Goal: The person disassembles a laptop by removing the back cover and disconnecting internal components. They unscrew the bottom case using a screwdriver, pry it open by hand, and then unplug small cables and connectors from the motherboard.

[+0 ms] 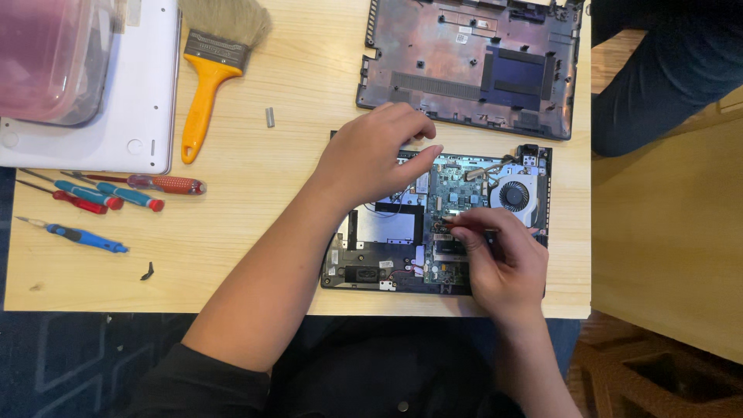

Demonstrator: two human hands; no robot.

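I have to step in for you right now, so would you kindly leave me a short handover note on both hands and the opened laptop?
Left hand: rests on the upper edge of the opened laptop, fingers curled, holding nothing that I can see.
Right hand: pinches a thin tool whose tip sits on the green circuit board, left of the cooling fan.
Done: the bottom cover is off and lies behind the laptop.
Left: board and fan are in place.
Spare screwdrivers and a yellow-handled brush lie at the left of the table.
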